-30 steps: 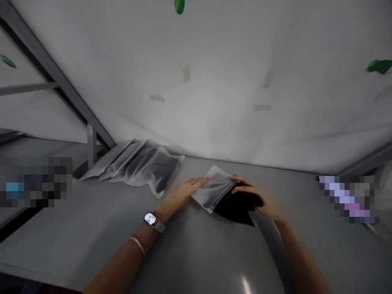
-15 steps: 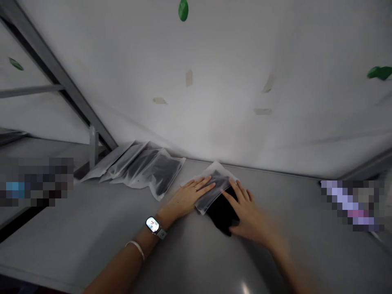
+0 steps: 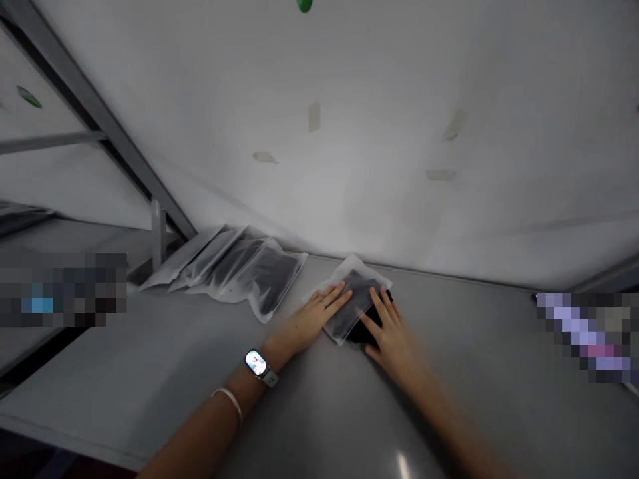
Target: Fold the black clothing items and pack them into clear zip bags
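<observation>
A frosted plastic bag (image 3: 352,279) with dark contents lies on the grey table (image 3: 200,372), near the wall. Black cloth (image 3: 367,329) shows beyond the bag's lower right edge, partly beneath my right hand. My left hand (image 3: 319,316) rests with fingers spread on the left part of the bag. Its wrist carries a watch (image 3: 256,362) and a silver bangle. My right hand (image 3: 389,332) has its fingers apart, over the black cloth and the bag's right edge.
Several filled frosted bags (image 3: 272,276) overlap in a row to the left, against the wall. A metal frame post (image 3: 158,233) stands behind them. At the right edge lies a blurred purple-and-pink object (image 3: 574,332). Tape pieces mark the white wall (image 3: 369,166).
The black cloth shows less beyond the bag than before, and my right hand has moved up toward the bag. My left hand stays on the bag. The view has shifted slightly.
</observation>
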### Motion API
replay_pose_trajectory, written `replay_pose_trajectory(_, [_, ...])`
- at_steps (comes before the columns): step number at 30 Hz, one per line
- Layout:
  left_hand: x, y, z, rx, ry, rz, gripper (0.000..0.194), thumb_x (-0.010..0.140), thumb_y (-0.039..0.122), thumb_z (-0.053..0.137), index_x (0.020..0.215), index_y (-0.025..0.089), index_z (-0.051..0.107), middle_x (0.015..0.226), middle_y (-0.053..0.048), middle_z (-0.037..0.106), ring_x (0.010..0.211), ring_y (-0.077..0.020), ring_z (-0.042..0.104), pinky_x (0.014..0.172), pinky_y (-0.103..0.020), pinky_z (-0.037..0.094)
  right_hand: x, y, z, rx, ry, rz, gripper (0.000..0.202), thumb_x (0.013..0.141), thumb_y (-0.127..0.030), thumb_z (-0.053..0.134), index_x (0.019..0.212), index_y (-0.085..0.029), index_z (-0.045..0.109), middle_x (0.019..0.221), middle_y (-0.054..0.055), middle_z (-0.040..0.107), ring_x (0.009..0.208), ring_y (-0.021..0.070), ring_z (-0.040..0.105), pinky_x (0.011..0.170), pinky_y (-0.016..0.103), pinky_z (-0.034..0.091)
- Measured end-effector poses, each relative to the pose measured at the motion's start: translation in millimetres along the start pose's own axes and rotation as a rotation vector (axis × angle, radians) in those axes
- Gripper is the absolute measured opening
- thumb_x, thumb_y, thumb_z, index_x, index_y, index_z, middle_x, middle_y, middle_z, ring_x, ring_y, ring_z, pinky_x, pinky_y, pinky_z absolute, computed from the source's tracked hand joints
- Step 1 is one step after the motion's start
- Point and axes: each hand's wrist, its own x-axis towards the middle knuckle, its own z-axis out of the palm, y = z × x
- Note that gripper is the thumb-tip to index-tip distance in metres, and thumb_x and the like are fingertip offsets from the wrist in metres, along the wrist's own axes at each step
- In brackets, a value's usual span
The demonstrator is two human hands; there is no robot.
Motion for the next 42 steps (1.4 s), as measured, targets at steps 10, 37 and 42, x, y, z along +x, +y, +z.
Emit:
replay_pose_trajectory(10, [3, 5, 11.3, 0.123, -0.006, -0.084, 0.066, 0.089, 0.000, 0.026, 0.151, 0.022, 0.018, 0.155, -0.010, 0.029, 0.144, -0.0240, 0.021, 0.114, -0.045, 0.030, -37, 67, -20, 0.200, 0.022, -0.111, 0.048, 0.079, 0.000, 0.045, 0.119, -0.021, 0.061, 0.154, 0.010, 0.030, 0.144, 0.0264, 0.022, 0.107, 0.052, 0.041])
replay_pose_trajectory(37, [6, 36, 17.7, 0.134, 0.135, -0.459, 0.104, 0.074, 0.082, 0.039, 0.145, 0.007, 0.035, 0.151, -0.029, 0.025, 0.139, -0.0516, 0.015, 0.103, -0.074, 0.017, -52, 23, -47, 0.079, 0.108, 0.126, 0.055, 0.083, -0.015, 0.047, 0.135, -0.032, 0.047, 0.137, 0.008, 0.050, 0.130, 0.0329, 0.041, 0.096, 0.053, 0.044])
replay_pose_trajectory(42, [6, 20, 18.0, 0.108, 0.141, -0.395, 0.094, 0.079, 0.077, 0.039, 0.145, 0.010, 0.036, 0.152, -0.024, 0.030, 0.140, -0.0488, 0.017, 0.106, -0.073, 0.015, -37, 58, -53, -0.006, -0.116, -0.003, 0.081, 0.070, -0.007, 0.048, 0.146, -0.031, 0.031, 0.157, 0.002, 0.025, 0.146, 0.0325, 0.007, 0.110, 0.062, 0.024])
